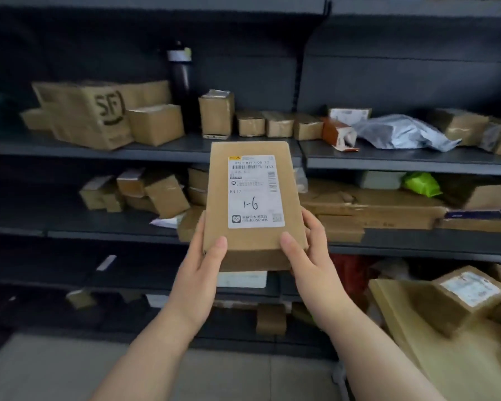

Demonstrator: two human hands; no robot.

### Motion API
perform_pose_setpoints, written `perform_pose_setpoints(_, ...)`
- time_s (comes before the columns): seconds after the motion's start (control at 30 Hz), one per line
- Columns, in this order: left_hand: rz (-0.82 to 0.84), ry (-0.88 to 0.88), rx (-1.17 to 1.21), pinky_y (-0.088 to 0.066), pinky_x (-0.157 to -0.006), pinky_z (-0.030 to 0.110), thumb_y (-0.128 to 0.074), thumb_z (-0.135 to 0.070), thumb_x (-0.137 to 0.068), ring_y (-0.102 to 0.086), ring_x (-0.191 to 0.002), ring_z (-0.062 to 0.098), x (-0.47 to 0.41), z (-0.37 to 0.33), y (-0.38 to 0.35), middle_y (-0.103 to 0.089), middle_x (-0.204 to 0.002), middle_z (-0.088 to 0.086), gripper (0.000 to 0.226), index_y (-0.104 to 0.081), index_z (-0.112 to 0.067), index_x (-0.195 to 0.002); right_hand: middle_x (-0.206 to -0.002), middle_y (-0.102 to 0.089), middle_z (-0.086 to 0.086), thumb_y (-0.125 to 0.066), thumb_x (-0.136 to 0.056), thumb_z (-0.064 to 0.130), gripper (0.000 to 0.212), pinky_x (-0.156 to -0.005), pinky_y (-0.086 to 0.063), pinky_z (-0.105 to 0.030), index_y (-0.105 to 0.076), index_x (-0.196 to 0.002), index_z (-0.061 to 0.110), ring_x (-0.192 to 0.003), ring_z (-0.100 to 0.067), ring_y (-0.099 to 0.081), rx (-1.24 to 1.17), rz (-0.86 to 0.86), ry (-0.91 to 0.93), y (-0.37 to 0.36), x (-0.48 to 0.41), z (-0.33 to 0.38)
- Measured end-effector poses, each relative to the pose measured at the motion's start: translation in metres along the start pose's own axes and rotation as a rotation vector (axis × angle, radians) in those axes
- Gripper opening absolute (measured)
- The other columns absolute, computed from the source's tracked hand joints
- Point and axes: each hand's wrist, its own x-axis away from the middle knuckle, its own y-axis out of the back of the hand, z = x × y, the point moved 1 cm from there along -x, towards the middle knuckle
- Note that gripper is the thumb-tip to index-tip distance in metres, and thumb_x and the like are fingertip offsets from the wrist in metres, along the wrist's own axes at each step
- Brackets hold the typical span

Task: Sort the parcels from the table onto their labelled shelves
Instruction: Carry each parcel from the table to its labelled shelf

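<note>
A flat brown cardboard parcel (255, 244) is held up in front of the dark shelving, label side facing me. Its white label (255, 195) carries barcodes and the handwritten mark "1-6". My left hand (203, 270) grips the parcel's lower left corner, thumb on top. My right hand (307, 256) grips the lower right corner the same way, fingers wrapped behind. The parcel's far end overlaps the edge of the upper shelf (156, 151).
Grey metal shelves hold many brown boxes: a big "SF" box (93, 114) upper left, a row of small boxes (278, 124), a silver mailer bag (402, 133), a green packet (422, 183). More boxes (469, 293) lie stacked at lower right. Pale floor (70, 369) below.
</note>
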Motion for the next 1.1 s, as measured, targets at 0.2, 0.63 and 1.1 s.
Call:
perform_pose_setpoints(0.2, -0.241, 0.002, -0.111, -0.033, -0.112, 0.036, -0.042, -0.055, -0.086, -0.042, -0.128, -0.004, 0.029, -0.003, 0.184, -0.045, -0.139, -0.028, 0.063, -0.024, -0.047, -0.146, -0.117, -0.048, 0.031, -0.051, -0.094, 0.032, 0.048, -0.074, -0.039, 0.003, -0.029, -0.136, 0.041, -0.096, 0.026, -0.047, -0.057, 0.211, 0.03, -0.189, -0.011, 0.002)
perform_pose_setpoints(0.63, -0.926, 0.115, -0.316, -0.026, -0.096, 0.007, -0.038, -0.064, -0.078, -0.033, -0.127, -0.016, 0.174, -0.009, 0.479, -0.037, -0.143, -0.031, 0.074, -0.022, -0.044, -0.148, -0.143, -0.037, 0.024, -0.053, -0.08, 0.066, 0.069, -0.11, -0.034, -0.032, -0.022, -0.14, 0.052, -0.13, 0.0, -0.038, -0.122, 0.889, 0.015, -0.546, 0.045, 0.002)
perform_pose_setpoints(1.1, -1.377, 0.157, -0.406, -0.033, -0.088, 0.008, -0.034, -0.066, -0.085, -0.041, -0.108, -0.024, 0.16, -0.002, 0.68, -0.045, -0.123, -0.04, 0.059, -0.027, -0.049, -0.141, -0.112, -0.056, 0.024, -0.051, -0.093, 0.034, 0.034, -0.072, -0.046, -0.011, -0.037, -0.124, 0.041, -0.096, 0.013, -0.055, -0.198, 1.244, -0.035, -0.804, 0.008, 0.0)
